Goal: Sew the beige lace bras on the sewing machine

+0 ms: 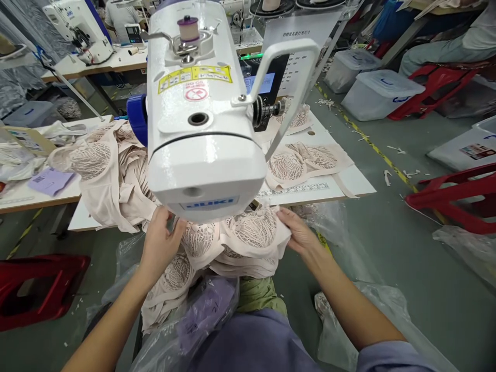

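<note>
A white sewing machine (201,119) fills the middle of the view, its head towards me. Below its front end lies a beige lace bra piece (248,237). My left hand (160,240) grips the left side of that piece, fingers curled on the fabric just under the machine head. My right hand (298,232) pinches the piece's right edge. More of the same beige garments hang down onto my lap (174,284).
A heap of beige lace garments (108,170) lies left of the machine and more pieces (306,163) lie on the white table (349,183) to the right. Clear plastic bags (341,330) surround my legs. Red stools (453,199), lidded bins (382,93), another seated person far right.
</note>
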`<state>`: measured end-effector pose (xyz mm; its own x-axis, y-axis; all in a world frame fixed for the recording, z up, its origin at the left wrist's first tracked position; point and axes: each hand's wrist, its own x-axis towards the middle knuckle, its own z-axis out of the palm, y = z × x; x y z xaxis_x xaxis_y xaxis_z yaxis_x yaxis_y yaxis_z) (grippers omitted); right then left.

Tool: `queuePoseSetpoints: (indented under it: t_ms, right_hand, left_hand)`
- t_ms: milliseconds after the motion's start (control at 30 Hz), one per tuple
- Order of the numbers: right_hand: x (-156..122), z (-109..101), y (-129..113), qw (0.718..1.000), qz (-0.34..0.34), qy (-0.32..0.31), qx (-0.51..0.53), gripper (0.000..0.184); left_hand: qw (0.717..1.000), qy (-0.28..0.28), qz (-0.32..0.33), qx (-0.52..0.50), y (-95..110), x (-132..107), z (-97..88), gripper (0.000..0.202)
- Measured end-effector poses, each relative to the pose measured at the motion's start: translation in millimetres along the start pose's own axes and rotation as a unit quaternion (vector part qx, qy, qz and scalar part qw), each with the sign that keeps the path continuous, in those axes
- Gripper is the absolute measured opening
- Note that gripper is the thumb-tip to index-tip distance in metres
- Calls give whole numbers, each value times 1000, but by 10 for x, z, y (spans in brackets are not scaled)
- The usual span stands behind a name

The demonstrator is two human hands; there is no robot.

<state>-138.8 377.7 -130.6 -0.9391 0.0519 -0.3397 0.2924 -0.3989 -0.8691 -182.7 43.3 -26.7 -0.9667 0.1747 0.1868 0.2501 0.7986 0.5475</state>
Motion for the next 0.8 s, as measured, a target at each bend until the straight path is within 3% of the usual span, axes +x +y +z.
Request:
queuePoseSetpoints:
  t_ms: [100, 167, 267, 333, 400, 467, 600, 700, 800]
  right_hand:
    - [-179, 80, -279, 997, -62, -14, -46, 38]
    - [-349, 302, -425, 982, -87, -130, -104, 29]
    - [-591, 752, -551, 906, -94, -358, -204, 13]
    - [-674, 976, -575, 865, -114, -418, -252, 15]
    - [-661, 1073, -566, 859, -141, -393, -297, 21]
    - [-564, 1071, -531, 870, -156, -311, -351, 24]
    - [-288, 1005, -434, 881, -137, -187, -412, 40]
    - [-135, 1012, -392, 892, -113, -156, -410, 49]
    - [-35, 1033, -389, 896, -105, -147, -406, 47]
  left_hand:
    - [990, 88, 106, -23, 245, -319, -56, 13]
    - [970, 78, 220, -75, 462, -509, -35, 32]
    - [944, -24, 311, -106, 727, -632, 54, 59]
    - [951, -133, 263, -96, 781, -598, 108, 59]
    - [956, -232, 146, -105, 723, -515, 132, 30]
    - [956, -260, 31, -133, 600, -422, 135, 34]
    - [973, -142, -78, -162, 396, -266, 173, 26]
    - [980, -88, -108, -145, 358, -171, 250, 26]
    - [981, -73, -108, -147, 368, -77, 298, 33]
